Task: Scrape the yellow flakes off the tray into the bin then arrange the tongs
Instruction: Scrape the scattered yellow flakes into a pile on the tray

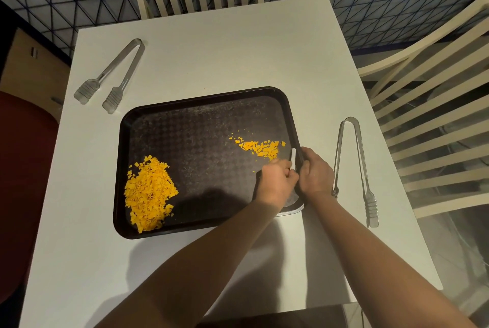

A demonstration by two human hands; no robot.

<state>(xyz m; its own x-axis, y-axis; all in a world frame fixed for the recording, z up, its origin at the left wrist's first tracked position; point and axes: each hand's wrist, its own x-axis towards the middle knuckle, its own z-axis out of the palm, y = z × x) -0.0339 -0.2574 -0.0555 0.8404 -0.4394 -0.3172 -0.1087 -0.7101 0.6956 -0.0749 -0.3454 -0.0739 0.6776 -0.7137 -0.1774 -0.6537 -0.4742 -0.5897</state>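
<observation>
Left hand (277,182) grip clenched round white scraper (293,158), small yellow flakes (260,148) just beyond; right hand (316,173) grip grasping tray (201,97) right rim.

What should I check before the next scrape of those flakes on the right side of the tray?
1. Scraper held: ok. The left hand grips a white scraper.
2. Tray steadied: ok. The right hand holds the right rim of the tray.
3. Small flake patch within reach: ok, just beyond the scraper.
4. Large flake pile contained: ok, inside the tray's left side.
5. Bin position: cannot tell, no bin clearly in view.
6. Tongs clear of the tray: ok. Left tongs and right tongs lie on the table, untouched.
</observation>
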